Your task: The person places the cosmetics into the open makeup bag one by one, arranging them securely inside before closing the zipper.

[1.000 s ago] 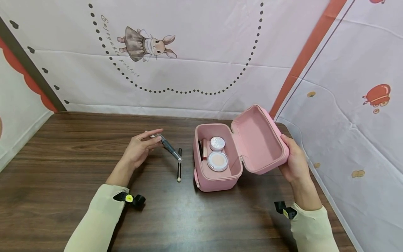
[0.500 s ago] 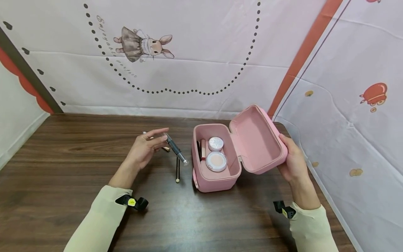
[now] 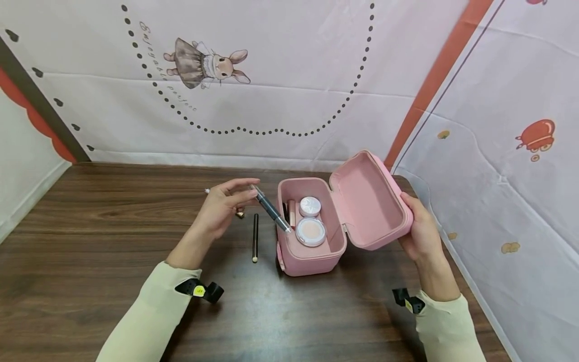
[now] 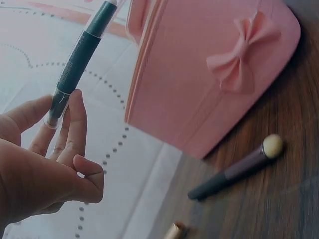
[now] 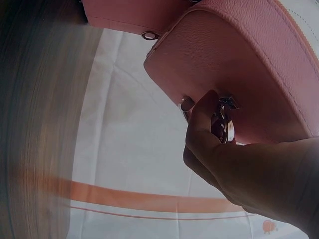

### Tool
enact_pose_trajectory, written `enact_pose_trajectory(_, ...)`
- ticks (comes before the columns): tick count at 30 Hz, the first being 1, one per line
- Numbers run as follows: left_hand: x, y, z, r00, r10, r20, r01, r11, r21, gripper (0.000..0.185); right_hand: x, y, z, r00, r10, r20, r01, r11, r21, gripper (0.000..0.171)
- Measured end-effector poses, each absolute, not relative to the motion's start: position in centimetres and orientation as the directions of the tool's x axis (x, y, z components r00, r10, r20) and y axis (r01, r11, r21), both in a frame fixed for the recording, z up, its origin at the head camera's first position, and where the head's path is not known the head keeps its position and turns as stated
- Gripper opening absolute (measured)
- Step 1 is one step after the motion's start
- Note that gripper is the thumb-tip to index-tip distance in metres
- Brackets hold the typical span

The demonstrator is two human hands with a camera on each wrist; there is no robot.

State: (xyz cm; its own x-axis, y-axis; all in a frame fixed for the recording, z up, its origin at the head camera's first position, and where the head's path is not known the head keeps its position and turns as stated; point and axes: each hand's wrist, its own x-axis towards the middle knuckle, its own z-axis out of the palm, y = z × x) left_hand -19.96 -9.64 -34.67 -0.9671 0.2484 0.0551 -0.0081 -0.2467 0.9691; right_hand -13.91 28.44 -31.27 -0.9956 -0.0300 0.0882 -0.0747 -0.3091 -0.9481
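A pink cosmetic case (image 3: 312,251) stands open on the wooden table, its lid (image 3: 373,201) tipped back to the right. My right hand (image 3: 422,234) grips the lid's outer side (image 5: 239,64). My left hand (image 3: 223,206) pinches a dark pen-like stick (image 3: 270,208) by its upper end (image 4: 75,67), and its tip slants down over the case's left rim. Inside lie two round white compacts (image 3: 310,231) and a slim tube (image 3: 292,213). A bow (image 4: 237,62) decorates the case front.
A thin black applicator brush (image 3: 255,237) lies on the table left of the case, also in the left wrist view as the brush (image 4: 234,169). A small gold-tipped item (image 3: 239,214) lies by my left hand. Printed cloth walls stand behind and to the right.
My left hand has carried the dark stick rightward, from above the brush to over the case's left rim. My right hand still holds the lid back.
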Motion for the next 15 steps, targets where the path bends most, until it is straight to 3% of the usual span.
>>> enact_pose_trajectory(7, -19.7, -7.6, -34.1, -0.962, 0.234, 0.139, 0.109, -0.139, 0.984, 0.036, -13.7, 28.4, -31.2, -0.996, -0.018, 0.085, -0.075, -0.313, -0.947, 0.034)
enact_pose_trajectory(15, -19.4, -5.7, -33.6, -0.930, 0.302, 0.210, 0.210, -0.036, 0.977, 0.033, -13.8, 28.2, -31.1, -0.997, -0.010, 0.080, -0.073, -0.305, -0.949, 0.033)
